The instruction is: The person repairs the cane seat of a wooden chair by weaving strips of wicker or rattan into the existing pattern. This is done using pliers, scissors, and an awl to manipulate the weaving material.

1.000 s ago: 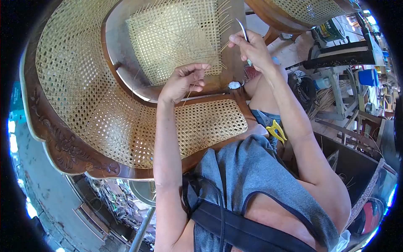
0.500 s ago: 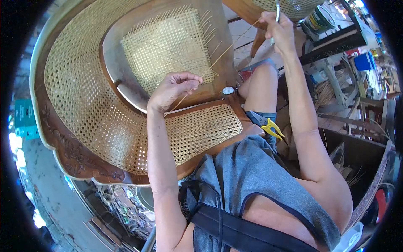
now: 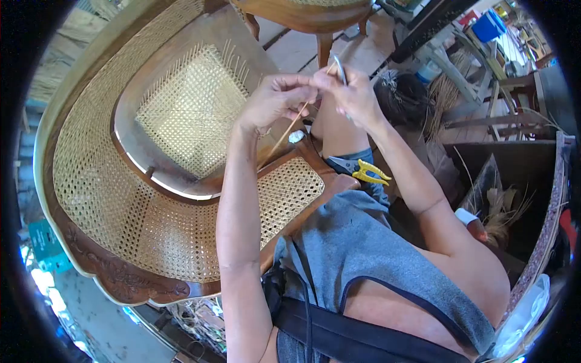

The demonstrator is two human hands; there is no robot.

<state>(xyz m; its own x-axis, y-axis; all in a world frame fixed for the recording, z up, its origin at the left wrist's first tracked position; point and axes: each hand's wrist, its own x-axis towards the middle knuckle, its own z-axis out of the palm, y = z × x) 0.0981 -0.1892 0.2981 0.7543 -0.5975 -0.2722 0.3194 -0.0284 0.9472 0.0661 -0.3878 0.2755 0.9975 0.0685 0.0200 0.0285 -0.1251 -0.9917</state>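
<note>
My left hand (image 3: 275,104) and my right hand (image 3: 354,100) meet above the chair seat's right side, fingertips close together. A thin cane strand (image 3: 295,124) runs between the fingers of my left hand and slants down toward the seat's front edge. My right hand is closed around a slim metal tool (image 3: 341,71), its tip pointing up; most of it is hidden in the palm. Beneath and left lies the woven cane seat panel (image 3: 187,112), with loose strand ends sticking out along its far and right edges. The wooden chair frame (image 3: 124,118) surrounds it.
Yellow-handled snips (image 3: 370,172) rest on my thigh. A white lump (image 3: 296,137) sits on the frame corner. Finished cane mesh (image 3: 290,193) fills the near panel. Another wooden chair (image 3: 302,19) stands beyond, and bundled cane (image 3: 445,100) lies to the right.
My right hand has come down and left to my left hand, tool still in its grip. The strand, stretched between them before, is now short at the fingers. The view has shifted.
</note>
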